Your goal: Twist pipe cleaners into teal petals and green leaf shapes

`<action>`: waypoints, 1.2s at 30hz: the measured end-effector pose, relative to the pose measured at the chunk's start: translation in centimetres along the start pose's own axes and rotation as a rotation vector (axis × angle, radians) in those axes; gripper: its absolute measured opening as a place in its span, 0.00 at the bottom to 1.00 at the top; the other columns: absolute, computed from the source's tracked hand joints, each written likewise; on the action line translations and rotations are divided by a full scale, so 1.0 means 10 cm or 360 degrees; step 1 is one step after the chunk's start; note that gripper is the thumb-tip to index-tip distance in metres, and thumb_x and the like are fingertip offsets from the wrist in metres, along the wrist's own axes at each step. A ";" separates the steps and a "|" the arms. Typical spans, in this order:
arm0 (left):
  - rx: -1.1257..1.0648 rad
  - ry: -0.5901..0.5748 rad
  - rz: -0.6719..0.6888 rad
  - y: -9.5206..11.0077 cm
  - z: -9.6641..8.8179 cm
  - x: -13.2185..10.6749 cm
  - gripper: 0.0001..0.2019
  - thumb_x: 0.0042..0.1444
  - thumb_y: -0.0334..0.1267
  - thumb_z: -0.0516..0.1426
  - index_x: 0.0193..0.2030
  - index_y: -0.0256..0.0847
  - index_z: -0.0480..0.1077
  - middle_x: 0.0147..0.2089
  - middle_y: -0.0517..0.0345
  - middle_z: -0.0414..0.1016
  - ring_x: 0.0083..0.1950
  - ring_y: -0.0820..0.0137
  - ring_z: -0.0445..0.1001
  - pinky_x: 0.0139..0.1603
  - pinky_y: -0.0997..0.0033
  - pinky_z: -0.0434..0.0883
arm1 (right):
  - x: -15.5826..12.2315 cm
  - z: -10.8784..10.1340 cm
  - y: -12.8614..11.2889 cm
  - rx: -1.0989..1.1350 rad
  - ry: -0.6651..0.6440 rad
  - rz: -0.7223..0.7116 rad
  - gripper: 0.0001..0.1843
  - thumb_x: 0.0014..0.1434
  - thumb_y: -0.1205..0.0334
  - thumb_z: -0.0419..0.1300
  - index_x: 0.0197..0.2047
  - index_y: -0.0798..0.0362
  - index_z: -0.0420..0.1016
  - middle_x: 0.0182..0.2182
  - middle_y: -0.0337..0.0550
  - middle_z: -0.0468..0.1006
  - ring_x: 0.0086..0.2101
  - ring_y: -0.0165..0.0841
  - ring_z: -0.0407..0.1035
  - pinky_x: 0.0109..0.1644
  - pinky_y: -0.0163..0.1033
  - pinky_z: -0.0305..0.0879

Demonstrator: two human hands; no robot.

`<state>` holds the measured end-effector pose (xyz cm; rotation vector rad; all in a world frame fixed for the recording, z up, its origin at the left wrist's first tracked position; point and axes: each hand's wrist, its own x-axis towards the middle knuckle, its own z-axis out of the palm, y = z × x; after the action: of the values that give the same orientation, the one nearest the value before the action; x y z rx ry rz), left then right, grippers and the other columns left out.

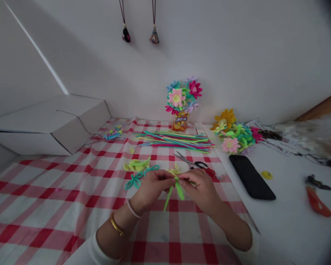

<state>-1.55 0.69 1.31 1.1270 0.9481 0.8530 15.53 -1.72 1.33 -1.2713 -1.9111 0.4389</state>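
Observation:
Low over the checked cloth, my left hand (155, 184) and my right hand (200, 186) meet fingertip to fingertip. Both pinch a bright green pipe cleaner (180, 190), bent into a leaf-like loop with one straight end hanging down to the left. A pale yellow piece shows just behind my fingertips, partly hidden. Close to my left hand lie teal pipe cleaner loops (133, 181) and a small pile of yellow-green looped pieces (136, 165). Beyond my right hand rest open scissors (191, 160) with dark handles and a red-handled tool (210, 171).
A bundle of straight pipe cleaners (179, 141) lies across the cloth (105, 206). Behind it stands a jar (180, 122) of fuzzy flowers. More flowers (234, 134), a black phone (251, 177) and red-handled pliers (317, 197) are at right; a white box (52, 125) is at left.

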 end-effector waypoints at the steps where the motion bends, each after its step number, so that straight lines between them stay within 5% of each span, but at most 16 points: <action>1: -0.0028 -0.0031 -0.0033 0.00 0.00 0.00 0.09 0.40 0.39 0.63 0.26 0.35 0.73 0.21 0.61 0.68 0.22 0.77 0.62 0.25 0.74 0.60 | 0.00 -0.01 -0.01 -0.0014 0.0003 -0.0024 0.05 0.54 0.63 0.59 0.33 0.49 0.76 0.30 0.41 0.79 0.33 0.36 0.70 0.44 0.44 0.58; 6: -0.0117 0.0038 -0.0048 0.02 0.00 0.00 0.10 0.39 0.40 0.64 0.24 0.35 0.71 0.20 0.62 0.67 0.22 0.78 0.61 0.24 0.75 0.58 | 0.01 -0.02 -0.06 0.0278 -0.0041 0.0247 0.05 0.52 0.62 0.59 0.33 0.50 0.76 0.30 0.42 0.78 0.33 0.35 0.70 0.41 0.41 0.63; 13: -0.0073 0.0033 0.0024 0.01 0.04 0.00 0.10 0.41 0.41 0.63 0.26 0.36 0.71 0.22 0.63 0.67 0.22 0.78 0.60 0.24 0.76 0.58 | 0.01 -0.02 -0.02 0.1059 -0.0504 0.0736 0.07 0.51 0.59 0.60 0.32 0.54 0.75 0.29 0.39 0.76 0.30 0.30 0.68 0.35 0.36 0.63; 26: -0.0463 -0.0068 -0.0194 0.01 0.05 -0.03 0.11 0.38 0.37 0.66 0.28 0.36 0.71 0.23 0.61 0.69 0.22 0.80 0.62 0.23 0.77 0.57 | 0.02 -0.03 -0.09 0.1357 -0.0510 0.0931 0.06 0.46 0.64 0.60 0.30 0.54 0.75 0.24 0.37 0.72 0.25 0.26 0.63 0.32 0.33 0.61; 36: -0.0448 0.0143 -0.0031 0.02 0.06 0.00 0.12 0.38 0.37 0.66 0.27 0.35 0.69 0.19 0.66 0.66 0.18 0.82 0.60 0.19 0.79 0.55 | 0.01 -0.03 -0.10 0.1245 -0.0473 0.0844 0.06 0.47 0.68 0.59 0.31 0.53 0.75 0.26 0.34 0.72 0.27 0.26 0.63 0.33 0.32 0.58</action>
<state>-0.99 0.58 1.63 0.8424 0.8793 0.9938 15.14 -2.12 2.26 -1.1745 -1.3413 1.5455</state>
